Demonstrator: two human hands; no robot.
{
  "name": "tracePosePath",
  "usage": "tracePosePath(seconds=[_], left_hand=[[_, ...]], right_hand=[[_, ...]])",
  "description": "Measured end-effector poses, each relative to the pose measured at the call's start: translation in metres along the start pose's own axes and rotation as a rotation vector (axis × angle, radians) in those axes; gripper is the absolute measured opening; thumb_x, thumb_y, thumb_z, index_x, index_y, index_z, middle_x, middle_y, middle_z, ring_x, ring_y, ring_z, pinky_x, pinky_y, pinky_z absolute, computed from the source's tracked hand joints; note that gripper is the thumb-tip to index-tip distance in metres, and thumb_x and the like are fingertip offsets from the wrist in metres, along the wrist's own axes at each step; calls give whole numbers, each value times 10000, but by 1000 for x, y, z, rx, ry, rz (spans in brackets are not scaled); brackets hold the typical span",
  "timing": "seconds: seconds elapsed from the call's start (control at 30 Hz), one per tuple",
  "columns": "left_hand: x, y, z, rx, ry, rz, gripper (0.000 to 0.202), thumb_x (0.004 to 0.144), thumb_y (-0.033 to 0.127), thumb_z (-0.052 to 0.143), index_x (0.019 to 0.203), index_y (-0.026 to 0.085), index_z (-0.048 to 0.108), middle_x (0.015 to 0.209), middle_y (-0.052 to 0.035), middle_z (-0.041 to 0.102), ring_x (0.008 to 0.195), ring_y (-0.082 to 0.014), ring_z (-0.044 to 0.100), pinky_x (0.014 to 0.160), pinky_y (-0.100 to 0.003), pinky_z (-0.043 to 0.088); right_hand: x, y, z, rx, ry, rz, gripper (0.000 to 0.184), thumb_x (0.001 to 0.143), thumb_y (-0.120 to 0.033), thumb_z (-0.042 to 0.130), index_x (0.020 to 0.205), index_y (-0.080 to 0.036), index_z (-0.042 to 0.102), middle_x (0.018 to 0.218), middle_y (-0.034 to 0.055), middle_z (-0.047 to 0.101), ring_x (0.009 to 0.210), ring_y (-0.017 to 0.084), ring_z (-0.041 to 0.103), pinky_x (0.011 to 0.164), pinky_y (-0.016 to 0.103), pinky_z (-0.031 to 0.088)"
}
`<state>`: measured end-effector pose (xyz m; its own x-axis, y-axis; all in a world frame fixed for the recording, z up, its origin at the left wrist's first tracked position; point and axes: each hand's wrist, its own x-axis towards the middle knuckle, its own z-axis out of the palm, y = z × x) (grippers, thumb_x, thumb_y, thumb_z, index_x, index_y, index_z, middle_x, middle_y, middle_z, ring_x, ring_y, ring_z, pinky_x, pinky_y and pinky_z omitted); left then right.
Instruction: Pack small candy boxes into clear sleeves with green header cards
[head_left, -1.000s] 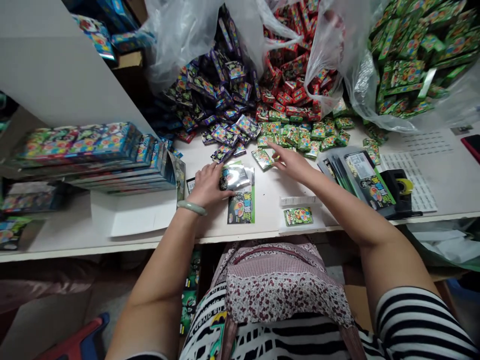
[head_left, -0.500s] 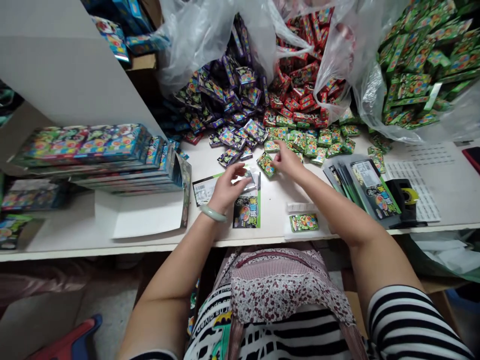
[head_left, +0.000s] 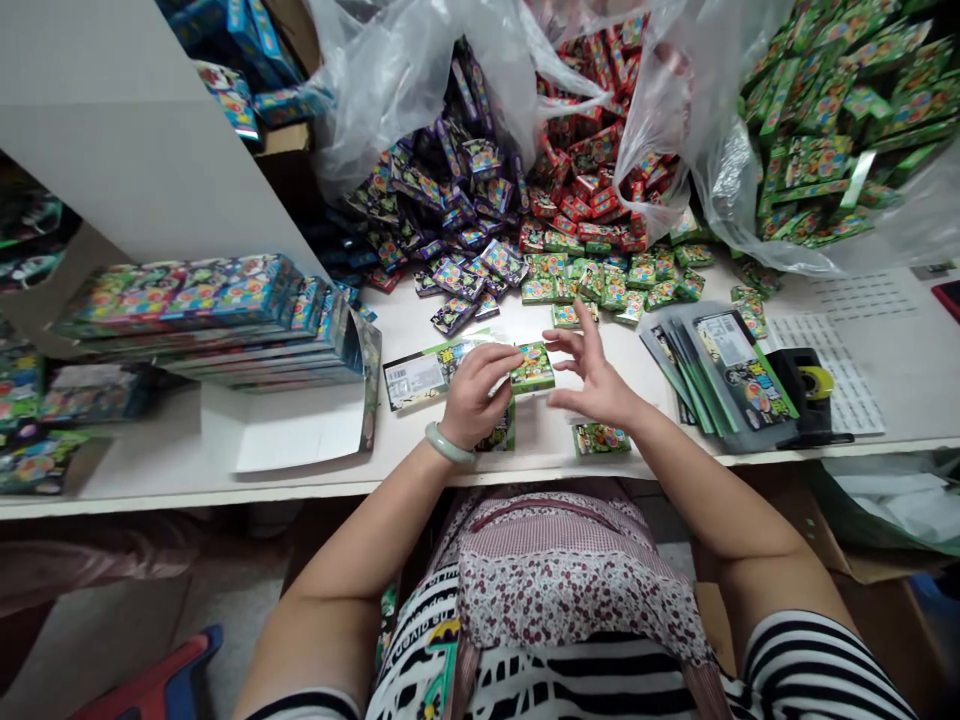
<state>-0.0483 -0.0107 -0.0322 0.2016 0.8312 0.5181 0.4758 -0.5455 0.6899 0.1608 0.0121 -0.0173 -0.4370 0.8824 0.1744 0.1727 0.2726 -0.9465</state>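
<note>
Between finger and thumb, my left hand point(head_left: 480, 395) grips a small green candy box point(head_left: 534, 368) by its left end. Just to the right of that box, my right hand point(head_left: 589, 375) is open, fingers spread and holding nothing. Beneath my left hand lie printed cards, one a black-and-green card point(head_left: 498, 430) mostly covered by the hand, another a card with a white label point(head_left: 417, 382) to the left. A flat green packet point(head_left: 601, 438) rests near the table edge below my right hand.
Piles of purple boxes point(head_left: 465, 200), red boxes point(head_left: 592, 190) and green boxes point(head_left: 810, 165) spill from plastic bags point(head_left: 720, 170). Stacked multicoloured cartons point(head_left: 195, 300) stand left. Right are sleeved cards point(head_left: 742, 370), a black tape dispenser point(head_left: 806, 395) and a label sheet point(head_left: 840, 360).
The green box has come toward me from beside the pile and now sits in my left hand. My right hand has let go of it and spread its fingers.
</note>
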Motion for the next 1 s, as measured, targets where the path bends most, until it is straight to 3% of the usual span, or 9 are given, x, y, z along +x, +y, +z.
tracePosePath(seconds=[0.17, 0.27, 0.43, 0.53, 0.63, 0.77, 0.87, 1.0], left_hand=[[-9, -7, -15, 191, -103, 180, 278, 948, 290, 486, 1174, 279, 647, 1136, -96, 699, 1180, -249, 621, 1022, -504, 499], [-16, -10, -16, 192, -152, 236, 279, 956, 300, 489, 1189, 288, 643, 1133, -93, 703, 1213, -252, 609, 1052, -522, 489], [-26, -10, -14, 130, -174, 289, 255, 947, 267, 522, 1171, 301, 640, 1141, -82, 689, 1212, -245, 612, 1044, -498, 500], [-27, -16, -25, 199, -157, 180, 254, 938, 282, 537, 1182, 292, 609, 1220, -89, 646, 1269, -254, 564, 1084, -509, 462], [-22, -37, -47, 361, -150, -87, 469, 883, 370, 635, 1315, 241, 504, 1364, -142, 549, 1369, -303, 449, 1156, -548, 364], [-13, -70, -64, 513, -484, -367, 990, 662, 485, 822, 1462, 152, 344, 1529, -226, 360, 1443, -439, 284, 1170, -617, 270], [-9, -81, -65, 578, -570, -398, 973, 676, 485, 790, 1466, 129, 348, 1490, -240, 393, 1391, -454, 339, 1147, -617, 280], [-8, -68, -70, 575, -454, -256, 894, 732, 430, 736, 1474, 128, 340, 1345, -204, 487, 1270, -381, 458, 1100, -543, 367]], right_hand=[[-7, -19, 0, -89, -78, -14, 1177, 737, -486, 784, 1579, -355, -28, 1501, 159, 416, 1311, 289, 487, 982, 468, 496], [-6, -26, -6, -126, -207, -77, 1110, 755, -438, 776, 1580, -361, 36, 1559, 145, 360, 1407, 315, 404, 1019, 508, 477], [-6, -26, -10, -248, -314, -182, 1070, 755, -394, 782, 1580, -337, 104, 1538, 144, 400, 1372, 319, 446, 1008, 515, 492], [-6, -25, -13, -356, -282, -194, 979, 755, -337, 769, 1559, -317, 211, 1495, 129, 455, 1335, 324, 473, 1016, 533, 490], [-1, -22, -22, -482, -180, -154, 939, 741, -315, 773, 1535, -297, 271, 1462, 125, 484, 1326, 338, 471, 1045, 566, 463], [10, -13, -26, -570, -153, -158, 972, 737, -343, 793, 1540, -304, 247, 1485, 112, 464, 1356, 340, 442, 1125, 582, 381], [19, -3, -22, -599, -150, -182, 970, 742, -340, 791, 1540, -298, 241, 1488, 116, 458, 1372, 335, 425, 1154, 569, 347], [26, 2, -20, -648, -67, -196, 981, 761, -364, 767, 1553, -282, 195, 1484, 135, 441, 1372, 348, 419, 1145, 580, 345]])
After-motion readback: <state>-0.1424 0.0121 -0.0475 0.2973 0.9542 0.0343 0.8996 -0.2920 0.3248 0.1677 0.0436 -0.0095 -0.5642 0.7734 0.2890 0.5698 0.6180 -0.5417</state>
